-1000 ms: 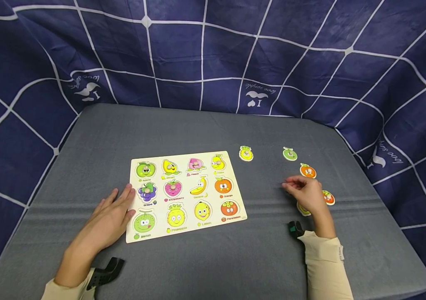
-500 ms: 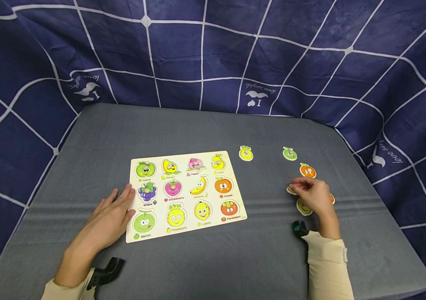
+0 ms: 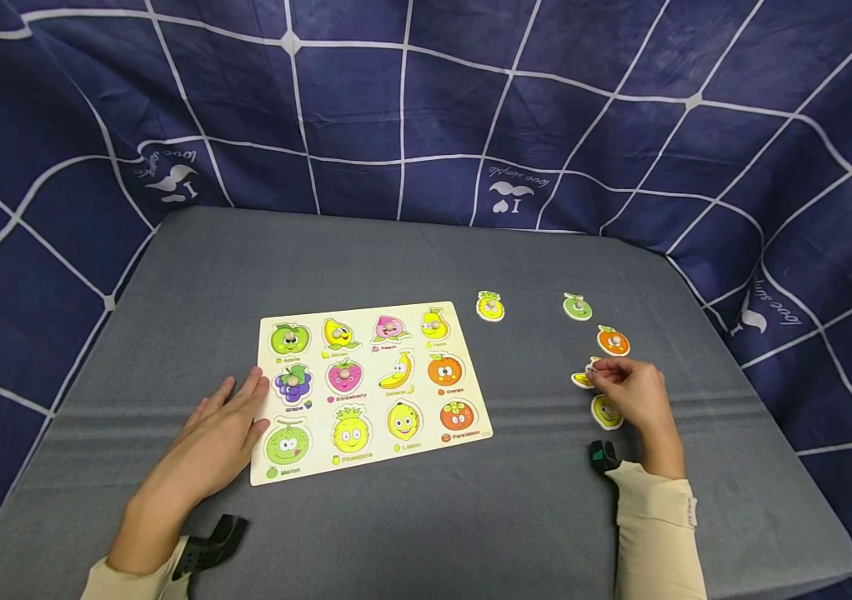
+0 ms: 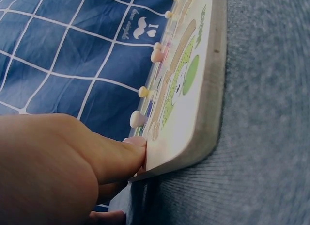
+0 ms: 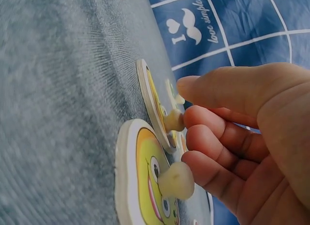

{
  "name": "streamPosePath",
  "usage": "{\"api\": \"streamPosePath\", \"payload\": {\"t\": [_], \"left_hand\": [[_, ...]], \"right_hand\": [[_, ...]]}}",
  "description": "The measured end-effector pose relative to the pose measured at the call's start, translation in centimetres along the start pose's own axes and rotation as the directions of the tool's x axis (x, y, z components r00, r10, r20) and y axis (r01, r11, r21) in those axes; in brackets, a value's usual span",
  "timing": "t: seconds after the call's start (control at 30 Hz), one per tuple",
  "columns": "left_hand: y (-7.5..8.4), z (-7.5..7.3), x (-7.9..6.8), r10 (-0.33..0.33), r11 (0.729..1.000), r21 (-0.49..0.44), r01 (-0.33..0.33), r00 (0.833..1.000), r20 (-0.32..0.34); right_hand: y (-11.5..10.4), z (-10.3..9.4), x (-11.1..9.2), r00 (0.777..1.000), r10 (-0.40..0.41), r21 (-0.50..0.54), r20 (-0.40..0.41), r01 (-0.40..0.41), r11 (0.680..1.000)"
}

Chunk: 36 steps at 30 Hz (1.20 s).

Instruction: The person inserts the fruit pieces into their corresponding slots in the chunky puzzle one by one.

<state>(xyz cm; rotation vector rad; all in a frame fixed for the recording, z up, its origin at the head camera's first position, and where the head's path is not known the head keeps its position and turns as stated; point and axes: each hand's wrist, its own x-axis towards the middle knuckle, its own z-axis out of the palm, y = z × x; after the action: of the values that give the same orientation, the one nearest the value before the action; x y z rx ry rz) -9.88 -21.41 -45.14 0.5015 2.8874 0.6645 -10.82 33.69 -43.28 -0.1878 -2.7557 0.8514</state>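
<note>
My left hand [image 3: 212, 442] lies on the grey table at the left edge of the wooden fruit puzzle board [image 3: 426, 427]. In the left wrist view, its thumb [image 4: 126, 159] touches the board's corner. My right hand [image 3: 634, 396] is over the loose banana piece [image 3: 582, 380], fingertips close to its wooden knob [image 5: 173, 120]. The right wrist view shows a gap between thumb and fingers, and the knob beside a fingertip, not clearly pinched. Just nearer lies the lemon piece [image 3: 607, 412], knob up. The persimmon piece seen earlier is hidden by the right hand.
Farther back lie loose pineapple [image 3: 490, 307], melon [image 3: 578, 307] and orange [image 3: 613, 341] pieces. Several knobbed pieces, such as the apple [image 3: 290, 339] and strawberry [image 3: 344, 377], sit in the board. Blue checked cloth [image 3: 411, 117] surrounds the table.
My right hand has moved slightly right, uncovering the banana and lemon pieces and covering the persimmon piece. My left hand and the board have stayed in place.
</note>
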Motion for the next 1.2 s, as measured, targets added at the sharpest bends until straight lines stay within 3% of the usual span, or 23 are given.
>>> {"api": "streamPosePath", "payload": {"t": [0.4, 1.2], "left_hand": [[-0.02, 0.01, -0.01, 0.005, 1.000, 0.003, -0.005, 1.000, -0.002], [-0.03, 0.05, -0.05, -0.001, 1.000, 0.013, 0.001, 1.000, -0.007]], "right_hand": [[0.54, -0.39, -0.19, 1.000, 0.029, -0.038, 0.012, -0.028, 0.999], [0.75, -0.20, -0.08, 0.997, 0.051, -0.018, 0.056, -0.050, 0.999]]}}
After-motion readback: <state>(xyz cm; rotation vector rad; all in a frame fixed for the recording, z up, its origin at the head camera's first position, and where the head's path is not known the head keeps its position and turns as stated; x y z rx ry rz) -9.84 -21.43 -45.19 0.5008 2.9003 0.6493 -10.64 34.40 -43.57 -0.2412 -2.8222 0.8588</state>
